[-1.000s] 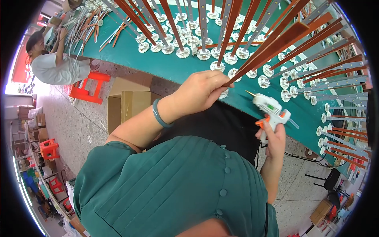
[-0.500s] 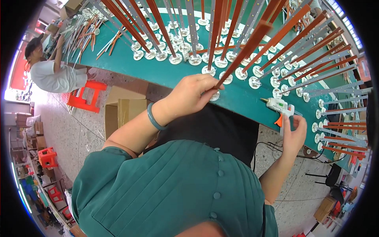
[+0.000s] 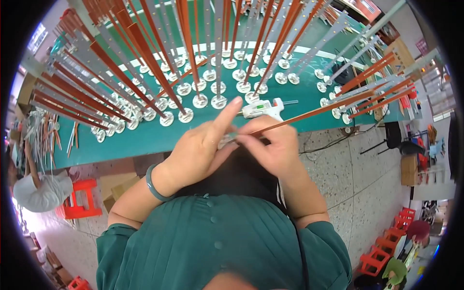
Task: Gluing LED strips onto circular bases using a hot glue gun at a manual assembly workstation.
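Note:
My right hand [image 3: 278,147] pinches a long reddish-brown strip [image 3: 324,112] near its lower end. The strip slants up to the right from my fingers. My left hand [image 3: 193,150] meets it in front of my body, index finger stretched out and thumb bent in toward a small whitish round base [image 3: 225,140] at the strip's end. Fingers partly cover this base, and some of it is blurred. Just beyond my hands, a white hot glue gun [image 3: 258,109] lies on the green table [image 3: 140,151], held by neither hand.
Many brown and grey strips stand upright on white round bases [image 3: 185,115] across the table. Loose strips [image 3: 43,135] lie at the far left, by a person [image 3: 41,191] near a red stool [image 3: 84,198]. A cardboard box [image 3: 118,186] and black cables [image 3: 326,145] are below the table's edge.
My right hand has let go of the glue gun and taken the brown strip. The strip has tipped from upright to slanting right. My left hand has moved to its base; the view has turned.

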Demonstrator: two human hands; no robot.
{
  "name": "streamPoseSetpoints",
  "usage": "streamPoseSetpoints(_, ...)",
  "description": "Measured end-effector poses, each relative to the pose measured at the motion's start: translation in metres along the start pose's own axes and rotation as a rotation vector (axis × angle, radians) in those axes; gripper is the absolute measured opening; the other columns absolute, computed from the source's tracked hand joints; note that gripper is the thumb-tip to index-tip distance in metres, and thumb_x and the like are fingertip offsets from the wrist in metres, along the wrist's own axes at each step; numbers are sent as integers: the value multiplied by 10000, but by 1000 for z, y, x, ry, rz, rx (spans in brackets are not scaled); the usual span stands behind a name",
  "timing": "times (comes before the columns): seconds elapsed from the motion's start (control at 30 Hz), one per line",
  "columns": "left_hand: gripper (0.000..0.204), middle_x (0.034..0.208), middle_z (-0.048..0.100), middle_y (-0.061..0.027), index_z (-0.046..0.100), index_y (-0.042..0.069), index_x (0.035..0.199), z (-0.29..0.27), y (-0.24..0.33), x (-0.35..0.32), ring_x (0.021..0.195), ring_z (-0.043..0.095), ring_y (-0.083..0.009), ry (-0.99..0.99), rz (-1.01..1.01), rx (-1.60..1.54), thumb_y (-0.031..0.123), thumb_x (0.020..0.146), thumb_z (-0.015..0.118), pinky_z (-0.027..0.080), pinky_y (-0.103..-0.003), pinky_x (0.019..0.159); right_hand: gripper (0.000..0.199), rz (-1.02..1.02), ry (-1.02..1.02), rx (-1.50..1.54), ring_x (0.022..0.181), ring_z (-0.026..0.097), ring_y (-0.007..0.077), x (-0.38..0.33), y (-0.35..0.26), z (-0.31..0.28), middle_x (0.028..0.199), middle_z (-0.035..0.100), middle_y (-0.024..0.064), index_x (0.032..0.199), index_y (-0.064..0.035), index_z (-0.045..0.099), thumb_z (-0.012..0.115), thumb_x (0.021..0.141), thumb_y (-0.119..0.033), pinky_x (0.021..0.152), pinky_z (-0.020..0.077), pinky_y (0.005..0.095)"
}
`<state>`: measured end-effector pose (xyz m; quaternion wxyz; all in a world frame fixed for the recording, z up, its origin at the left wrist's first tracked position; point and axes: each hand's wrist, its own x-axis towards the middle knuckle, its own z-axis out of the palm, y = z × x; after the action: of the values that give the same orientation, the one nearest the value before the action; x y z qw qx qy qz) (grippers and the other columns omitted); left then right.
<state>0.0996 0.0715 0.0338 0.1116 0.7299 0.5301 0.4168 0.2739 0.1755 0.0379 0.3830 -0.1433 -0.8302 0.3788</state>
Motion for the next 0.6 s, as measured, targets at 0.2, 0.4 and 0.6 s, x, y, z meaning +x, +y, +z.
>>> streamPoseSetpoints(0.2, 873, 1082, 677, -151, 270, 30, 1493, -10, -9, -8, 935, 670, -278, 79, -66, 9, -13, 765, 751, 530, -358, 858, 111, 396, 503, -216, 690, 613, 84, -12, 18, -125, 785, 653, 31, 973, 5, 647, 681, 889, -60, 623, 490, 216)
streamPoseSetpoints(0.4, 777, 1067, 673, -138, 352, 40, 1466, -21, -23, -34, 954, 660, -223, 131, -302, -31, -76, 769, 675, 522, -333, 866, 137, 509, 588, -432, 661, 607, 74, -38, 97, -195, 790, 653, 33, 988, 14, 643, 678, 901, -87, 606, 493, 203)
streamPoseSetpoints(0.6, 727, 1060, 678, -128, 405, 61, 1441, -31, -33, -43, 944, 663, -222, 197, -331, -7, -58, 778, 680, 524, -326, 849, 188, 533, 621, -447, 659, 607, 74, -45, 126, -202, 799, 652, 31, 1039, 15, 647, 692, 892, -91, 597, 497, 205)
